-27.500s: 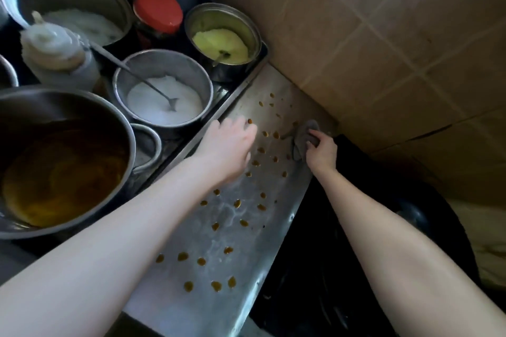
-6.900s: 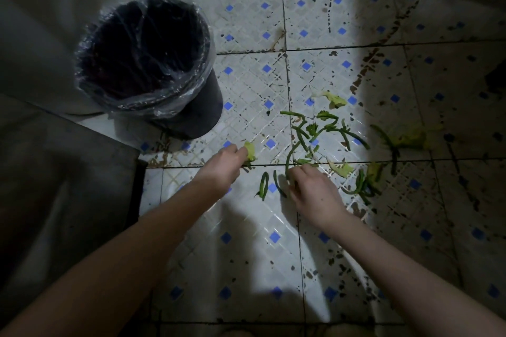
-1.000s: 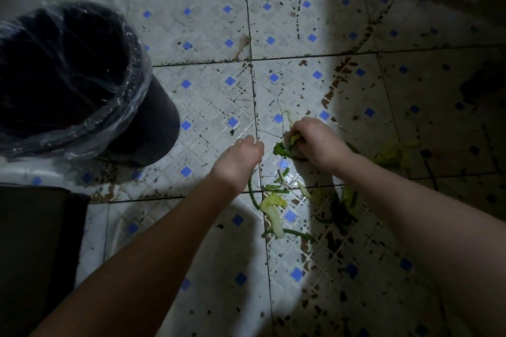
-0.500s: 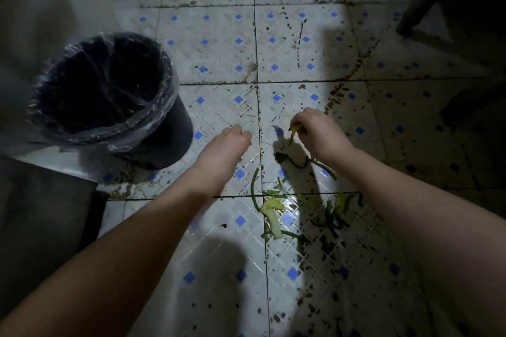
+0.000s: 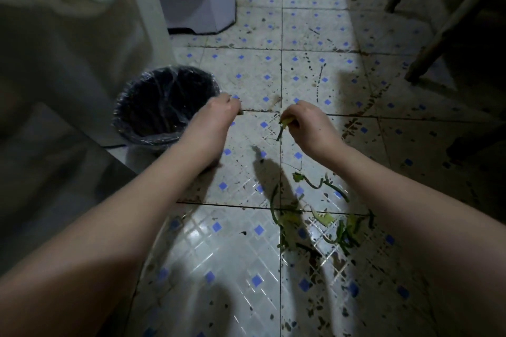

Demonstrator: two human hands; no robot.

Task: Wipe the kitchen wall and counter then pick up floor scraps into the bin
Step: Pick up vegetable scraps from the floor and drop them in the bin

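Floor scraps: a loose scatter of green stems and pale leaf bits on the tiles, lower right of centre, partly under the shadow of the right forearm. One more scrap, a yellow-green piece with a dark stem hanging down, is off the floor, pinched in the right hand at mid-frame. That hand is curled closed around the piece, knuckles up.

Left hand is raised just left of centre, fingers folded in toward the palm. Something small and dark shows at its fingertips; cannot tell whether it grips a scrap.

Bin: dark, round, lined with a clear plastic bag folded over the rim. Sits left of centre, just beside the left hand, whose wrist overlaps the bin's right edge in the view. Nothing can be made out in its dark interior.

Floor: white tiles with small blue squares, heavily spattered with dark stains, worst on the right side. A pale grey container base stands at the top centre. Slanted furniture legs at upper right.
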